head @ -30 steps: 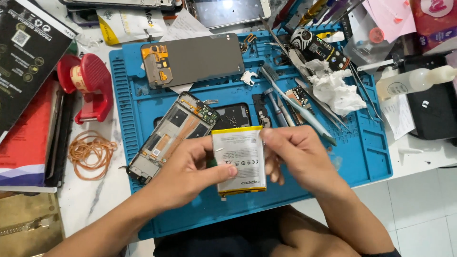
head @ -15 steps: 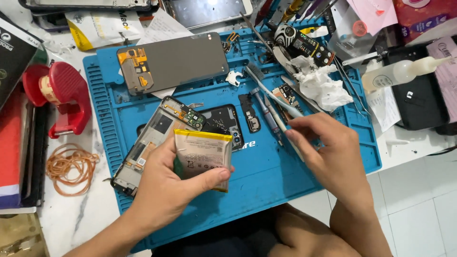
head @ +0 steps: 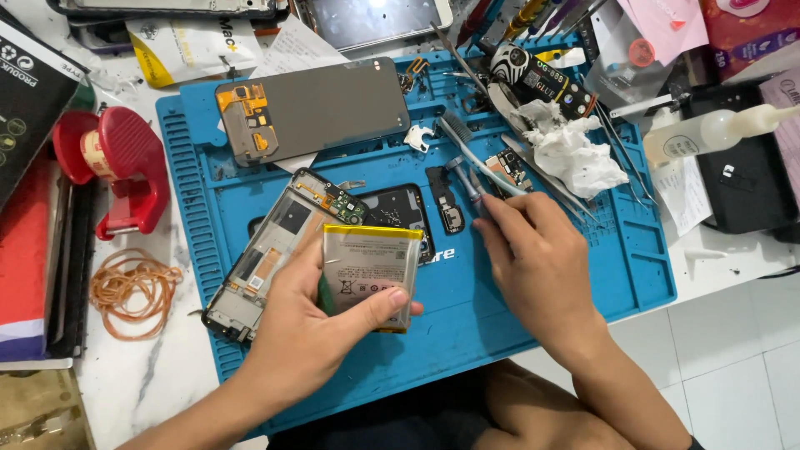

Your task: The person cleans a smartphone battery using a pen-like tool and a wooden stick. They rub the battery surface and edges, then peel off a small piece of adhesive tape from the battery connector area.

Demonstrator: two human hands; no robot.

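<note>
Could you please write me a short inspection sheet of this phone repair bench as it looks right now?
Surface: blue repair mat on a pale marble-look bench.
Job's things: flat battery held over the opened phone frame; grey back panel lies apart.
Clutter: crumpled tissue, red tape dispenser, squeeze bottle, rubber bands.
Grippers: left hand grips the battery; right hand reaches among the metal tools.
Cables: nothing seen.
Surroundings: white floor tiles at right.
</note>
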